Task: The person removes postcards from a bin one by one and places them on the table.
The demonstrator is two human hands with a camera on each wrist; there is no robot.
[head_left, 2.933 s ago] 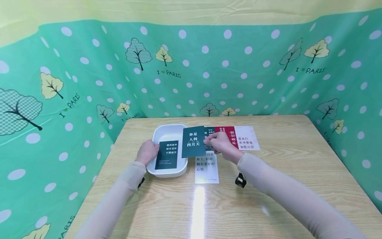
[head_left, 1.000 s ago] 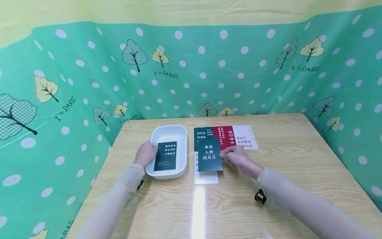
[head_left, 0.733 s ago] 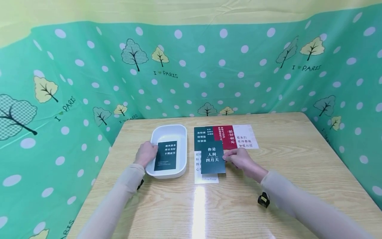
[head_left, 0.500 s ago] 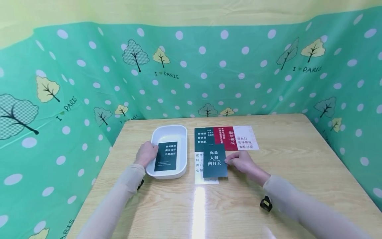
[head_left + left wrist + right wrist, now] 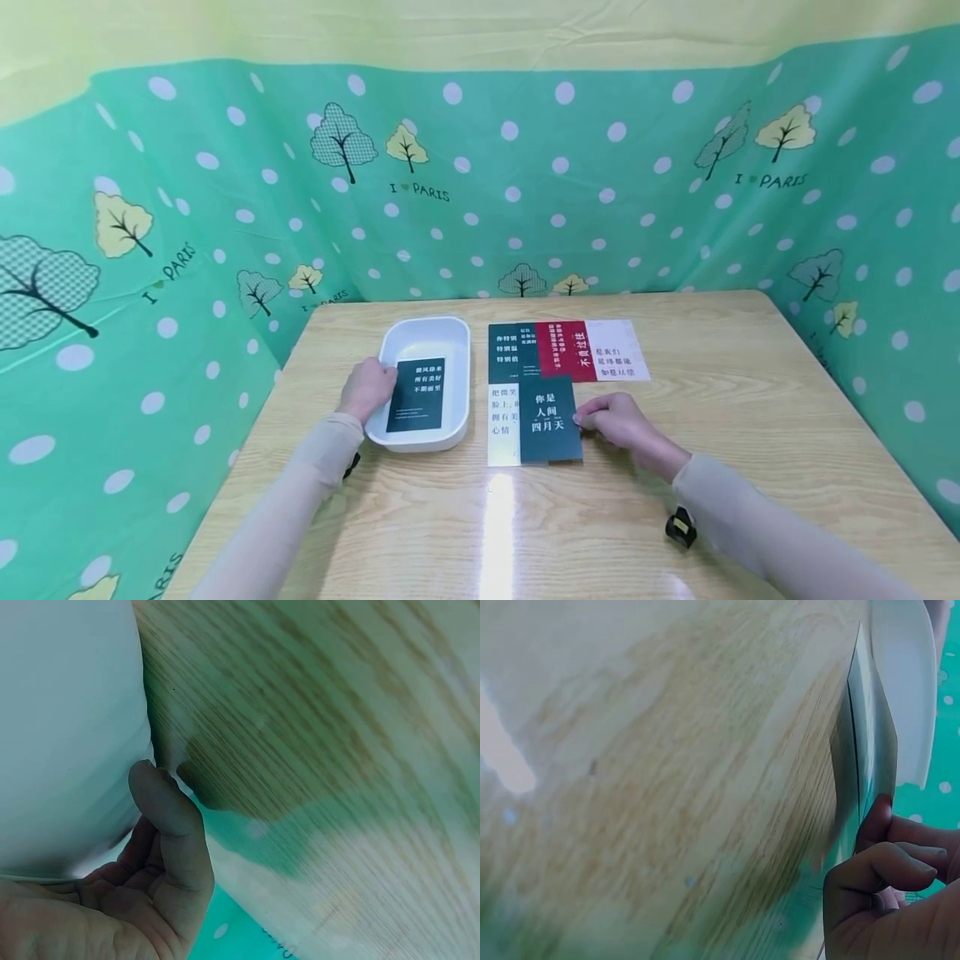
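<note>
On the left in the head view, my left hand [image 5: 367, 389] grips the near-left rim of a white plastic tub [image 5: 462, 367]. Its curled fingers [image 5: 176, 817] press the tub's outer wall [image 5: 67, 735] in the left wrist view. A dark green card [image 5: 417, 417] with white writing lies inside the tub. My right hand [image 5: 622, 423] pinches the right edge of another dark green card [image 5: 551, 442], which overlaps a white card [image 5: 504, 417]. In the right wrist view, this dark green card [image 5: 874, 735] appears edge-on, slightly raised, between thumb and fingers.
Behind the held card lie dark green cards [image 5: 504, 358], a red card [image 5: 562, 350] and a white card [image 5: 618, 350] in an overlapping row. The wooden table [image 5: 720, 400] is backed by a green dotted curtain [image 5: 480, 183].
My right hand has carried the dark green card from beside the tub rightward and nearer, over the white card. My left hand stays on the tub's rim.
</note>
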